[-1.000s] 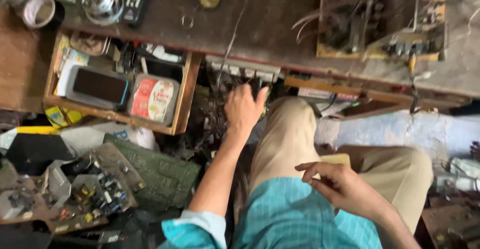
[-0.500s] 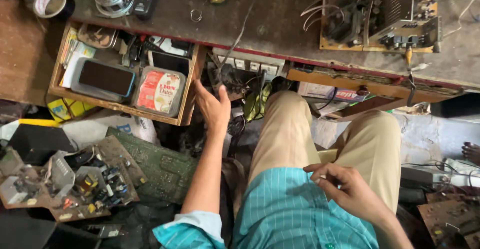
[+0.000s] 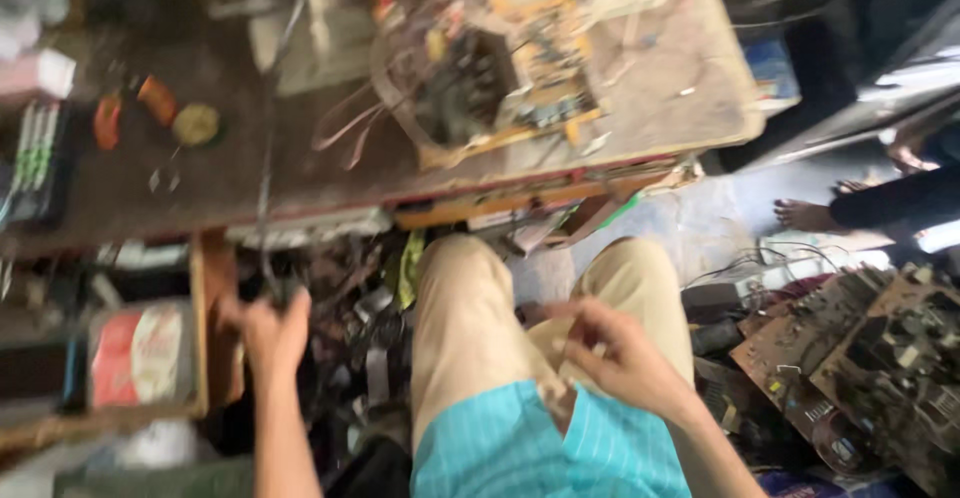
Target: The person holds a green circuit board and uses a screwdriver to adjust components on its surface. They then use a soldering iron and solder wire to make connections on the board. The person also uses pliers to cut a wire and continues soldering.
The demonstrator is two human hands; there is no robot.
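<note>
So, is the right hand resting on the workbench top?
No: the right hand hangs over the lap, above the tan trousers, well below the workbench edge.

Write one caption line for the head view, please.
Seated person's left hand grips a dark cable under a cluttered workbench; right hand rests above lap.

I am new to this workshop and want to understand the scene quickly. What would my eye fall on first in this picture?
First, the left hand reaching down by a dark cable beside the open wooden drawer, while the right hand rests over the lap. Next, the circuit board with loose wires on the worn workbench above. At the right, more old circuit boards lie piled on the floor.
</note>
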